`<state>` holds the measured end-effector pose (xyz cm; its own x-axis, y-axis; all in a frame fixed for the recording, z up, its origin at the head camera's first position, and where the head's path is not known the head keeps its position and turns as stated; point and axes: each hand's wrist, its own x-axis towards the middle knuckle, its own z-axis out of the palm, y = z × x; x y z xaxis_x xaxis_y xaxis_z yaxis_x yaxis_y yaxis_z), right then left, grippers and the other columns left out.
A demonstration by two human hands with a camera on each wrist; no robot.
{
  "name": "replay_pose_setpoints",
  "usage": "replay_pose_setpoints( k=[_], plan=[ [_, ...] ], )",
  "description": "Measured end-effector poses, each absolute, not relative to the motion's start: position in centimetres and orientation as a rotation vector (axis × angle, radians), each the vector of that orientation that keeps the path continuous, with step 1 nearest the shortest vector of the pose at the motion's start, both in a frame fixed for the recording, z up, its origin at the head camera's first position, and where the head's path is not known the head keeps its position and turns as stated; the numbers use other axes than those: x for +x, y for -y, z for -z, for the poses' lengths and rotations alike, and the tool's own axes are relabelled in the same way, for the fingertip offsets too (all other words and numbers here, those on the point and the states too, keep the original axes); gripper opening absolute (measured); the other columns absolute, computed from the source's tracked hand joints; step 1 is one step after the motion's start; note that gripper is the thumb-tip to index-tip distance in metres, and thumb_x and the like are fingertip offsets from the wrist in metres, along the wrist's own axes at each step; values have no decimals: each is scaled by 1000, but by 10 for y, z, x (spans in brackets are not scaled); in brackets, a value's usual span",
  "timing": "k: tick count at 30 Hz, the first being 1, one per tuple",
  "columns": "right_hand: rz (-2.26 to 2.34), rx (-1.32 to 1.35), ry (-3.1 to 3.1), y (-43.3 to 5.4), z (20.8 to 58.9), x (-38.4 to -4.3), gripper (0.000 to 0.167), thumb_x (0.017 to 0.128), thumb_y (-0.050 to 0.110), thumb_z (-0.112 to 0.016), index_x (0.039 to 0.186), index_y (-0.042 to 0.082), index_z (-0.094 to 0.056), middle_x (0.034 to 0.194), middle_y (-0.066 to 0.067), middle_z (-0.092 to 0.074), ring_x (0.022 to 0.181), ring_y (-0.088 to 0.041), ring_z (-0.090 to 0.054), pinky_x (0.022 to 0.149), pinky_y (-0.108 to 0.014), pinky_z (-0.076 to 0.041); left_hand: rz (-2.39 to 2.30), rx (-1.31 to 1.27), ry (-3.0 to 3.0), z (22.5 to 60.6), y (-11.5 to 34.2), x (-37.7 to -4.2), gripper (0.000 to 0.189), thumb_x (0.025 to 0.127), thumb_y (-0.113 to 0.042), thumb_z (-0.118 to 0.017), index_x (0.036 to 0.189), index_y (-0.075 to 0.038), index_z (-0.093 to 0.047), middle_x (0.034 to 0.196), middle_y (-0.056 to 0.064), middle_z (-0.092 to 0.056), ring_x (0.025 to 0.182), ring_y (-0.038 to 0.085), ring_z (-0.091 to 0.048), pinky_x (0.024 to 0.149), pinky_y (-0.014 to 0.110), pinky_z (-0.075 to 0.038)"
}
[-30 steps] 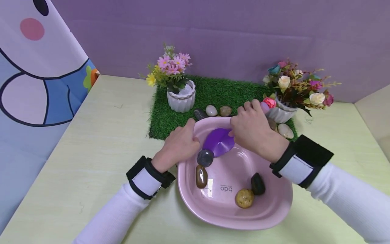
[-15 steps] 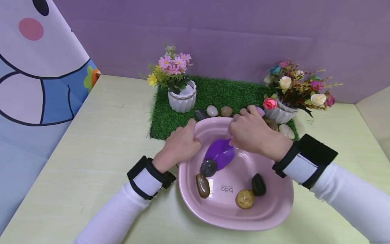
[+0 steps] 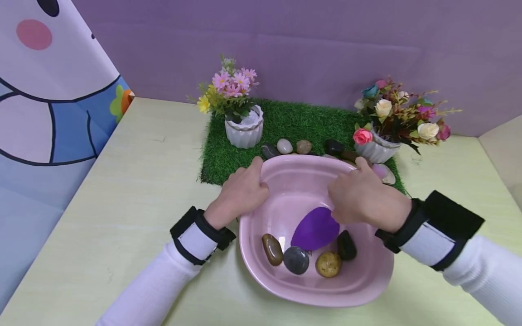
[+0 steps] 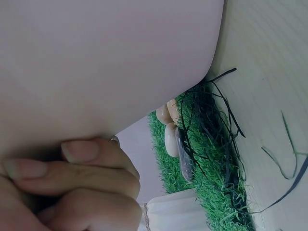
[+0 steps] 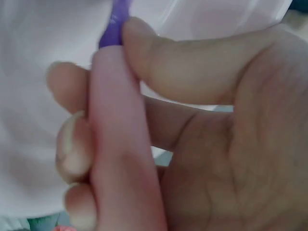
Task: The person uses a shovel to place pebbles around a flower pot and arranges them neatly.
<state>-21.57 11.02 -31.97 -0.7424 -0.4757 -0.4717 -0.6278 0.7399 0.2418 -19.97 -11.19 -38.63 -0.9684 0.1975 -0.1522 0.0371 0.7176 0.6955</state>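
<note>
My left hand (image 3: 243,192) grips the far left rim of a pink basin (image 3: 367,285); in the left wrist view its fingers (image 4: 91,171) curl against the basin's outer wall. My right hand (image 3: 360,194) holds a toy shovel by its pink handle (image 5: 122,139), fingers and thumb wrapped round it. The shovel's purple blade (image 3: 316,228) is tilted down inside the basin. Just beyond its tip sits a round grey stone (image 3: 296,261). A brown stone (image 3: 272,249), a yellowish stone (image 3: 328,265) and a black stone (image 3: 346,245) also lie in the basin.
Behind the basin lies a green turf mat (image 3: 302,117) with several stones along its front. A white pot of pink and yellow flowers (image 3: 244,127) stands on its left, a pot of mixed roses (image 3: 377,147) on its right. A purple backdrop (image 3: 261,54) rises behind.
My right hand has moved right and nearer with the shovel. The blade has swept toward the basin's near side, and the grey stone has shifted down and right. My left hand stays on the rim.
</note>
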Motion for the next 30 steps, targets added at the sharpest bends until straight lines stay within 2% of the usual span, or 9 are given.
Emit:
replay_pose_setpoints(
  k=[5, 12, 17, 21, 23, 26, 28, 30],
  plan=[
    [-553, -1094, -2581, -116, 328, -213, 29, 84, 40, -83, 75, 21, -62, 82, 3, -66, 84, -25, -57, 91, -50, -35, -1090, 181, -2699, 386, 111, -200, 31, 94, -6, -51, 124, 0, -47, 86, 19, -62, 55, 24, -66, 42, 31, -54],
    [-370, -1430, -2608, -117, 342, -210, 25, 84, 37, -83, 74, 24, -65, 76, 6, -54, 81, -23, -54, 82, -44, -36, -1045, 175, -2715, 384, 110, -201, 32, 94, -8, -52, 125, -1, -47, 86, 17, -61, 59, 25, -66, 46, 33, -54],
    [-147, -1353, -2441, -118, 338, -221, 19, 88, 32, -81, 75, 26, -68, 75, 14, -57, 80, -13, -54, 84, -46, -34, -1062, 172, -2706, 385, 111, -199, 32, 94, -8, -52, 125, 0, -48, 85, 17, -61, 57, 24, -66, 45, 32, -54],
    [41, -1290, -2265, -124, 334, -230, 29, 93, 28, -75, 68, 27, -60, 64, 18, -46, 69, -5, -45, 81, -42, -31, -1075, 182, -2702, 385, 111, -199, 32, 94, -8, -52, 125, -1, -48, 84, 17, -61, 56, 24, -66, 44, 32, -54],
    [100, -1252, -2195, -128, 330, -233, 32, 96, 27, -72, 67, 26, -56, 62, 16, -37, 66, -5, -40, 82, -41, -30, -1080, 186, -2702, 385, 111, -199, 31, 94, -8, -52, 124, -1, -48, 84, 17, -61, 56, 24, -66, 44, 32, -54],
    [139, -1207, -2177, -133, 327, -238, 22, 97, 28, -70, 76, 28, -66, 69, 21, -49, 73, -4, -46, 87, -46, -30, -1085, 187, -2701, 385, 112, -199, 30, 94, -7, -52, 123, -2, -48, 83, 17, -61, 56, 24, -66, 44, 32, -54],
    [149, -1172, -2209, -137, 325, -240, 10, 96, 29, -70, 88, 28, -75, 82, 20, -63, 83, -7, -54, 90, -50, -30, -1087, 189, -2700, 385, 112, -199, 30, 94, -7, -52, 122, -2, -48, 83, 17, -62, 56, 24, -66, 44, 32, -54],
    [144, -1147, -2251, -141, 325, -242, 9, 96, 29, -71, 98, 27, -79, 96, 17, -71, 92, -10, -59, 91, -53, -29, -1087, 193, -2702, 385, 112, -200, 30, 94, -7, -52, 123, -2, -48, 83, 17, -62, 56, 24, -66, 44, 32, -54]
  ],
)
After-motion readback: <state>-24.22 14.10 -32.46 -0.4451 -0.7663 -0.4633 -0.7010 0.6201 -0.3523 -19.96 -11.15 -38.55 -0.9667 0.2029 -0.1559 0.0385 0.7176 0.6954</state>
